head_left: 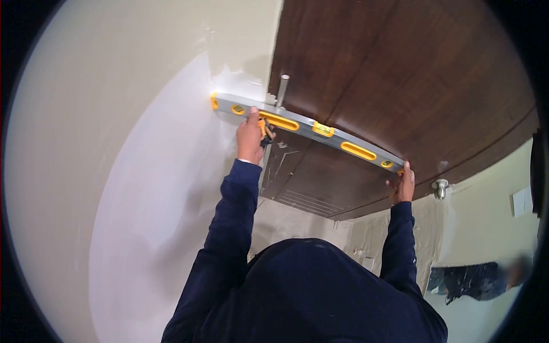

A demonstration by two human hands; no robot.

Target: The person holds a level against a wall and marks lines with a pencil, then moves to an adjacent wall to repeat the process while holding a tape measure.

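A long grey spirit level (336, 137) with yellow trim lies across a dark brown wooden door (366, 74), its left end reaching onto the pale wall. My left hand (249, 138) is closed on the level near that left end, thumb on its upper edge. A yellow and black tape measure (266, 131) shows beside the same palm, partly hidden behind the fingers. At the far right end, my right hand (405, 186) grips the level with the thumb up; some fingers are hidden. Just above the bar, a metal rod (282, 90) sticks out by the door's left edge.
A round metal fitting (440, 188) sits beside the door's right border. White patched plaster (160, 217) covers part of the left wall (114, 86). At lower right, a dark irregular shape (469, 281) and a paper sheet (521, 202) are in view. Concrete floor (291, 222) shows below.
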